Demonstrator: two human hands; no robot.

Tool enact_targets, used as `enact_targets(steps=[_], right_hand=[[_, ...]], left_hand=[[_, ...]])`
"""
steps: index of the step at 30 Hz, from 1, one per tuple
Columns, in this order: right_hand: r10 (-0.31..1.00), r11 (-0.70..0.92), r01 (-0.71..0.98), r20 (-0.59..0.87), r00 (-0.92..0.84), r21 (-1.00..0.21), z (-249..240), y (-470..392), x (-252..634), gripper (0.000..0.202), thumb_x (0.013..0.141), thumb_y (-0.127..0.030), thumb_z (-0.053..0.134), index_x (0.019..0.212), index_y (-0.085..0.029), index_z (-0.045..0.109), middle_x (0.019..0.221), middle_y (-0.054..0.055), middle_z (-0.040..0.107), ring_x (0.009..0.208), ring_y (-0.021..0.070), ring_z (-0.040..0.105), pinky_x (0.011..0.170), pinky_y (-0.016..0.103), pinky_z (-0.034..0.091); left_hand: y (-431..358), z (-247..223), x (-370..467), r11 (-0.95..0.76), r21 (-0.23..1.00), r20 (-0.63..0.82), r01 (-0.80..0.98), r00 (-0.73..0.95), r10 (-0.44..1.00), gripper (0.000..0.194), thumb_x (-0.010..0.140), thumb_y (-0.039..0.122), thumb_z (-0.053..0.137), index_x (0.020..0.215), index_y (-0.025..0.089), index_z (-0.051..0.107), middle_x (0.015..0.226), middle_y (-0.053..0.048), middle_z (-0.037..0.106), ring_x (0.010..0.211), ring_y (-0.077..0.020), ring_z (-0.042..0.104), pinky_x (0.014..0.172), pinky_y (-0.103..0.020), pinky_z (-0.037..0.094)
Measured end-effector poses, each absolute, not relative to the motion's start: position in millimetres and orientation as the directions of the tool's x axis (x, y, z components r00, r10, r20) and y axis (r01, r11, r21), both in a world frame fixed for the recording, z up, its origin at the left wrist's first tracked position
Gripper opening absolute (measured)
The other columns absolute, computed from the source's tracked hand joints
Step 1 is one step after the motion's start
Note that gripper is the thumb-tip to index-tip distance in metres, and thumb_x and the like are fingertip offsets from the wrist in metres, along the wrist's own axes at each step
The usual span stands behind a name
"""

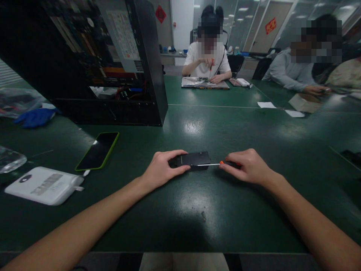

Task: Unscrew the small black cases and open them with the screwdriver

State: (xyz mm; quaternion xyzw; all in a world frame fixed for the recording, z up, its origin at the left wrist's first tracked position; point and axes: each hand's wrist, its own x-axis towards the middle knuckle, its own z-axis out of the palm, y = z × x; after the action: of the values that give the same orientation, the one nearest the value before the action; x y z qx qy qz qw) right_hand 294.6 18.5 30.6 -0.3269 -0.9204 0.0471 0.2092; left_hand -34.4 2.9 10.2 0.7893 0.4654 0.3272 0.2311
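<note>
A small black rectangular box-like device (199,158) lies on the green table in front of me. My left hand (165,165) grips its left end between thumb and fingers. From the right, my right hand (246,165) is closed around a screwdriver (214,164) with an orange-and-black handle and a thin metal shaft. The shaft points left and lies along the near side of the black device. Whether its tip sits in a screw or only touches the side, I cannot tell.
An open black computer case (152,75) stands at the back left. Left of me lie a green-edged phone (98,151), a white power bank (43,186) and a blue glove (36,117). Across the table (225,128) a person in white (194,52) works on a laptop part (187,82).
</note>
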Motion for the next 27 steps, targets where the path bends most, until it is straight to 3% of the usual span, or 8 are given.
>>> enact_targets(steps=[9,18,22,27], right_hand=[[0.627,0.767,0.63,0.352,-0.695,-0.122,20,3,269,0.046,0.107,-0.05,0.048,0.087,-0.016,0.072,0.072,0.004,0.071,0.056,0.012,0.059,0.056,0.028,0.035],[0.652,0.758,0.594,0.284,-0.703,-0.269,3,9,259,0.045,0.109,-0.049,0.043,0.093,-0.016,0.068,0.077,0.004,0.071,0.061,0.0123,0.063,0.06,0.025,0.041],[0.628,0.777,0.596,0.313,-0.713,-0.202,6,8,260,0.043,0.109,-0.048,0.044,0.093,-0.016,0.068,0.078,0.004,0.072,0.062,0.0132,0.064,0.06,0.027,0.041],[0.585,0.799,0.596,0.343,-0.735,-0.085,12,-15,248,0.031,0.109,-0.036,0.044,0.11,-0.015,0.065,0.09,0.008,0.073,0.072,0.017,0.068,0.061,0.03,0.044]], left_hand=[[2,9,-34,-0.464,0.658,0.306,0.593,0.352,0.884,0.041,0.085,0.042,0.082,0.119,0.021,0.076,0.111,-0.005,0.081,0.095,-0.0242,0.077,0.088,-0.035,0.058],[1,8,-33,-0.468,0.663,0.317,0.585,0.347,0.883,0.04,0.086,0.042,0.082,0.119,0.02,0.077,0.111,-0.005,0.081,0.094,-0.0244,0.078,0.089,-0.037,0.059],[1,8,-31,-0.467,0.669,0.331,0.578,0.331,0.884,0.043,0.085,0.043,0.082,0.122,0.021,0.076,0.116,-0.006,0.081,0.1,-0.0264,0.078,0.096,-0.04,0.06],[0,7,-32,-0.488,0.664,0.369,0.566,0.318,0.873,0.051,0.084,0.043,0.084,0.128,0.02,0.074,0.124,-0.008,0.079,0.11,-0.0286,0.076,0.103,-0.042,0.058]])
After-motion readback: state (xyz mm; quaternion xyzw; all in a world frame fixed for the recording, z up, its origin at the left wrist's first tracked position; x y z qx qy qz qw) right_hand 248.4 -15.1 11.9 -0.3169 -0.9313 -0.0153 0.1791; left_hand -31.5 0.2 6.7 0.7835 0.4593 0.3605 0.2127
